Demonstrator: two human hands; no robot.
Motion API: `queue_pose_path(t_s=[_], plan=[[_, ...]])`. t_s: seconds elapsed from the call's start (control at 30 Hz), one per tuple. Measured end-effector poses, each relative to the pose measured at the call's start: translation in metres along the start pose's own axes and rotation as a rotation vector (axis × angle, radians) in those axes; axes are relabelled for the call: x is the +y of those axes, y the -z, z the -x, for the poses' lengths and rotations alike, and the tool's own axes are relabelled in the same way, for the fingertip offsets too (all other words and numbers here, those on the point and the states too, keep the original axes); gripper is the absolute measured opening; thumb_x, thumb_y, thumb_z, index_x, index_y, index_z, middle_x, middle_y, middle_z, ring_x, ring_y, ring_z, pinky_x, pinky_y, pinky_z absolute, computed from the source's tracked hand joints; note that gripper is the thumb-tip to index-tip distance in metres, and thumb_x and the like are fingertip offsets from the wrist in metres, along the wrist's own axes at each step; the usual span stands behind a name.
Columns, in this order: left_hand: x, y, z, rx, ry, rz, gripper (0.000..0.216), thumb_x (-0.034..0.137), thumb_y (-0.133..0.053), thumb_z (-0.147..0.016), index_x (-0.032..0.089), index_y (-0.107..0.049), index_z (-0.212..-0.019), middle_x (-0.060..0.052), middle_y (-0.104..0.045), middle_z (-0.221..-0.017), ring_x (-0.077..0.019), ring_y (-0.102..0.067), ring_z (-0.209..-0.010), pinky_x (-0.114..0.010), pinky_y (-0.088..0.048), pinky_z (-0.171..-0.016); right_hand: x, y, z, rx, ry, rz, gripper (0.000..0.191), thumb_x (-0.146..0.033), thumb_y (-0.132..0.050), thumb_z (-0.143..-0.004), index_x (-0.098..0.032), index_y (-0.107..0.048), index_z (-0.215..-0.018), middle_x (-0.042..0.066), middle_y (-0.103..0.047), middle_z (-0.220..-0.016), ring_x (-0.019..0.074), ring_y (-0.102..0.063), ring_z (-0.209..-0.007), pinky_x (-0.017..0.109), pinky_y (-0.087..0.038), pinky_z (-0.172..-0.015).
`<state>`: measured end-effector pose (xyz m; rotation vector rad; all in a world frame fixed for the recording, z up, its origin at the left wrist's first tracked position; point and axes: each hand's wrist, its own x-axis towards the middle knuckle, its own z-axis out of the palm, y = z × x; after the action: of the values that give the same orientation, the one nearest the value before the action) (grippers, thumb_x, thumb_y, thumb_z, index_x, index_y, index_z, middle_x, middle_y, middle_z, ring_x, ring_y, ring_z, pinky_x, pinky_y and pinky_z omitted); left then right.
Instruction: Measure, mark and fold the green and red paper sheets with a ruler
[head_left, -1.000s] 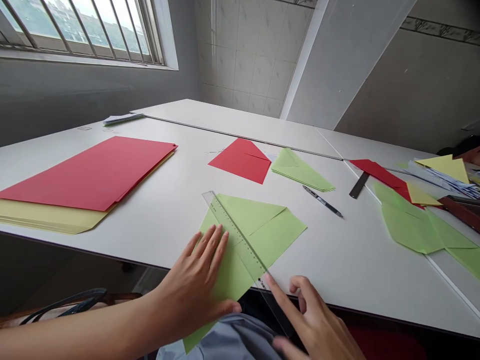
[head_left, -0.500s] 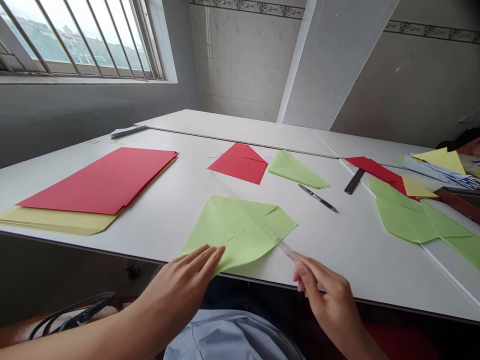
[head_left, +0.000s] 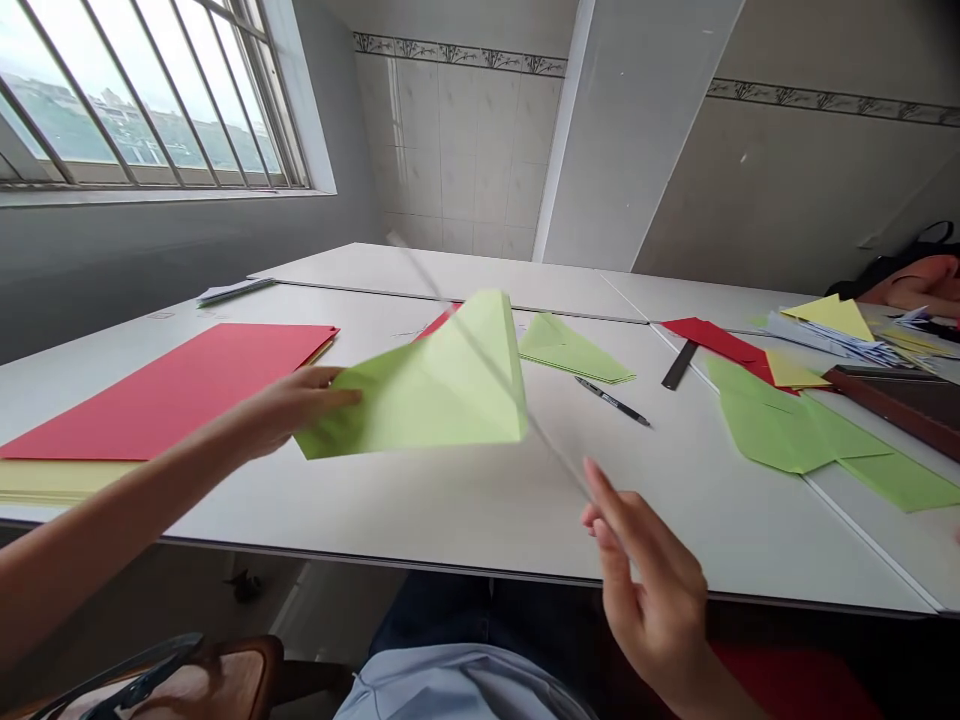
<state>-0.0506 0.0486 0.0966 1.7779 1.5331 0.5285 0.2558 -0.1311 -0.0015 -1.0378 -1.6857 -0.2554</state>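
Note:
My left hand [head_left: 304, 405] is closed on the left edge of a light green paper sheet [head_left: 427, 390], which is tilted up off the table and slightly blurred. My right hand [head_left: 649, 570] grips one end of a long, thin see-through strip [head_left: 559, 455] that looks like a clear plastic ruler. The strip points up and left, overlapping the green sheet in the view. Whether it touches the sheet I cannot tell. Behind the sheet, a red paper piece [head_left: 442, 320] is mostly hidden. A stack of green paper pieces [head_left: 570, 347] and a black pen [head_left: 611, 401] lie beyond my hands.
Large red sheets [head_left: 172, 385] lie over yellow sheets [head_left: 67, 485] at left. To the right are a dark ruler [head_left: 679, 365], green pieces [head_left: 780, 420], red paper [head_left: 720, 342] and a brown case [head_left: 900, 400]. Another person's arm [head_left: 911, 285] rests at far right.
My left hand has gone from pressing the green sheet flat to gripping it, lifting it up and to the left. My right hand still holds the strip, now angled higher. The view has shifted slightly.

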Motion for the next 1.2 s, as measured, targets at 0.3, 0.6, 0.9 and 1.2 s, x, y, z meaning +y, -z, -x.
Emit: queue_pose_path(t_s=[0.3,0.6,0.9,1.2], plan=[[-0.039,-0.034,-0.020,0.112,-0.082,-0.397,0.036,0.043,-0.054,-0.089,0.017,-0.066,-0.111,-0.009,-0.069,-0.087,-0.0300,-0.069,-0.081,-0.045,-0.056,-0.073,0.002,-0.017,0.031,-0.370,0.067,0.246,0.053,-0.001,-0.047,-0.093,-0.015,-0.050,-0.144,0.002,-0.055,-0.075,0.0160,-0.049,-0.068,0.029,-0.040,-0.062],[-0.035,-0.120,0.013,0.113,-0.653,-0.642,0.075,0.064,-0.023,-0.097,0.012,-0.036,-0.150,-0.016,-0.031,-0.158,-0.0312,-0.026,-0.148,-0.046,-0.028,-0.120,0.000,0.001,0.024,-0.648,0.128,0.273,0.043,-0.037,-0.053,-0.099,-0.015,-0.058,-0.136,0.002,-0.052,-0.075,0.0182,-0.046,-0.069,0.032,-0.038,-0.064],[-0.042,-0.112,-0.001,0.035,-0.635,-0.657,0.088,0.074,-0.013,-0.094,0.010,-0.022,-0.154,-0.016,-0.017,-0.164,-0.0282,-0.014,-0.152,-0.047,-0.019,-0.122,0.010,0.009,0.020,-0.691,0.153,0.146,0.054,-0.049,-0.051,-0.098,-0.008,-0.059,-0.132,0.016,-0.062,-0.130,0.0264,-0.051,-0.127,0.043,-0.043,-0.107],[-0.042,-0.107,-0.005,-0.020,-0.720,-0.713,0.073,0.064,-0.015,-0.100,0.017,-0.013,-0.156,-0.013,-0.012,-0.165,-0.0282,-0.008,-0.152,-0.049,-0.016,-0.122,0.006,0.009,0.031,-0.655,0.089,0.214,0.047,-0.040,-0.047,-0.102,-0.009,-0.058,-0.135,0.015,-0.062,-0.133,0.0253,-0.050,-0.131,0.043,-0.045,-0.109]])
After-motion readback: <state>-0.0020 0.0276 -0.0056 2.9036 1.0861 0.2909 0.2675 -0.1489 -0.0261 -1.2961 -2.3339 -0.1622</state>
